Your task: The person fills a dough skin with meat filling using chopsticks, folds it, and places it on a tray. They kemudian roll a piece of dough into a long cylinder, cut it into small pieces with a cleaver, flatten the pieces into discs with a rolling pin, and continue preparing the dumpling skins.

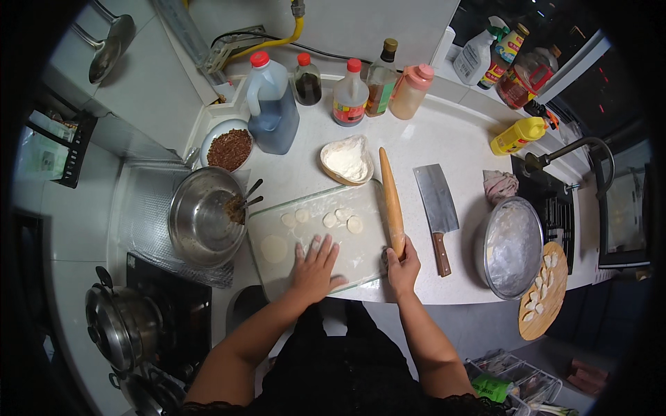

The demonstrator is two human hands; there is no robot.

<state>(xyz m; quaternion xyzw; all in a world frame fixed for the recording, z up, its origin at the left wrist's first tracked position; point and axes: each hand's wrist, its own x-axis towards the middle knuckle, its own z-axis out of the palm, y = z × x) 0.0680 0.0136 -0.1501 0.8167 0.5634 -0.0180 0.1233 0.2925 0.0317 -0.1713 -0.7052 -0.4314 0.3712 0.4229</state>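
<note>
My left hand (315,270) lies palm down with fingers spread on a floured glass board (364,260); whatever is under the palm is hidden. My right hand (403,270) grips the near end of a tapered wooden rolling pin (391,203), which points away from me along the board's right edge. Ahead of my left fingers are several small dough discs, among them one disc (355,224) at the right of the group. A wider, thin dough wrapper (273,248) rests on the board's left side. Beyond the far edge sits a heart-shaped bowl of flour (347,160).
A cleaver (438,203) lies right of the pin, beside a floured steel basin (512,249) and a round wooden board of dumplings (541,296). Leftward stand a steel bowl (203,218) with filling and utensils, and a plate of ground meat (229,149). Bottles, including a large jug (273,109), line the back.
</note>
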